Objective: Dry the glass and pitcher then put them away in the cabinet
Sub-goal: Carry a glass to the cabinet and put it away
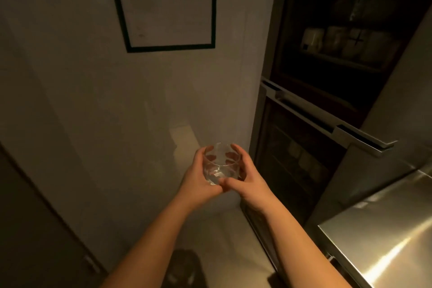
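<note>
Both hands cup the glass [221,163] in mid-air over the floor, just below centre of view: the left hand [198,176] wraps its left wall and base, the right hand [247,176] curls round the right wall, thumb under the base. The step looks like carrying it to the open cabinet [327,58] at two o'clock, where mugs [339,41] already sit on a shelf. Best to keep it upright, shift to a one-handed grip low on the wall, and set it down clear of the mugs. The glass is a clear, rounded, stemless tumbler; any remaining wetness cannot be told. A steel surface [385,229] lies at four o'clock.
</note>
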`<state>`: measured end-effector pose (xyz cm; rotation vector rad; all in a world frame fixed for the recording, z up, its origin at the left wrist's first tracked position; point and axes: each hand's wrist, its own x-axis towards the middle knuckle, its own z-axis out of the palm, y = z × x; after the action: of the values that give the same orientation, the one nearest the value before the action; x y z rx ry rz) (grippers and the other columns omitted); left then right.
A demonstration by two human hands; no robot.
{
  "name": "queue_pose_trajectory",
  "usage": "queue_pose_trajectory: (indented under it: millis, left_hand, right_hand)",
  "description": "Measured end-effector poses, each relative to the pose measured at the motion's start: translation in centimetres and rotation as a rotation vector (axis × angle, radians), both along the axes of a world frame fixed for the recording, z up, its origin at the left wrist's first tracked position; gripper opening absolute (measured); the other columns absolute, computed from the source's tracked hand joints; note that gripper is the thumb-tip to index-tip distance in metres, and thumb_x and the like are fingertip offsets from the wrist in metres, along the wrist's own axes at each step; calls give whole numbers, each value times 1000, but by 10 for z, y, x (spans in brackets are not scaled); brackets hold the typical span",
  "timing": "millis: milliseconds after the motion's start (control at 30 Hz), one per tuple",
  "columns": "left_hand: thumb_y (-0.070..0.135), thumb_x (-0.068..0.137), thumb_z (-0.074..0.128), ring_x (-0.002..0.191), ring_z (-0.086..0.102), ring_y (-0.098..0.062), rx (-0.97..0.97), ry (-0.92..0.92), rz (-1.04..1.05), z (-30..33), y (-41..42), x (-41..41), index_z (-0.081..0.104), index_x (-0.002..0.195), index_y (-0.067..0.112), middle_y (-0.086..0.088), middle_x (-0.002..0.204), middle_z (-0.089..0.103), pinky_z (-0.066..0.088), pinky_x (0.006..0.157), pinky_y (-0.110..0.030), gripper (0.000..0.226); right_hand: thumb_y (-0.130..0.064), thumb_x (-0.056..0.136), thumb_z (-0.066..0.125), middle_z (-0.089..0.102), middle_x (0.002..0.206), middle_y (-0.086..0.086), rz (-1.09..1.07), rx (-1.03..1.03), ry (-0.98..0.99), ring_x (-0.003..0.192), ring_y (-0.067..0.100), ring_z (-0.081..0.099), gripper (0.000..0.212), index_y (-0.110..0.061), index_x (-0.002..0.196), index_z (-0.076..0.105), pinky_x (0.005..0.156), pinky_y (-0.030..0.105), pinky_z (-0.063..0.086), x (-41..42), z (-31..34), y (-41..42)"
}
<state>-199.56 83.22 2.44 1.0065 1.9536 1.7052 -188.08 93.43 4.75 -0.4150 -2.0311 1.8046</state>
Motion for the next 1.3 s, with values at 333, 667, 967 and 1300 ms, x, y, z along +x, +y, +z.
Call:
queue_pose_trajectory:
  millis: [333,667,967,1300]
  left_hand:
    - [1,58,87,106,62,-13,-20,-11,-165,-5,77,-71,37,118,46,4,120,57,51,75,-14,90]
    - [12,54,91,108,61,-16,-5,-96,-314,16,213,-136,33,122,46,0,123,53,56,89,-38,95]
    - [19,63,89,102,59,-11,-11,61,-261,29,309,-177,26,134,29,5,117,52,51,88,-25,96]
    - [18,62,89,102,58,-11,-18,134,-286,20,348,-208,24,127,34,4,120,52,44,71,-1,93]
  right_hand:
    - [-2,78,72,48,132,-11,-130,-36,-7,109,-8,57,85,-36,144,31,87,17,50,-53,-1,56]
    - [-19,80,74,45,136,-16,-324,-42,57,118,1,51,82,-40,145,30,88,18,50,-112,11,169]
    - [-43,79,68,44,146,5,-758,-332,137,129,20,47,80,-22,147,30,108,41,40,-150,8,280]
    - [-49,85,61,36,150,12,-1039,-698,580,130,26,47,85,-22,151,16,109,44,38,-190,20,336]
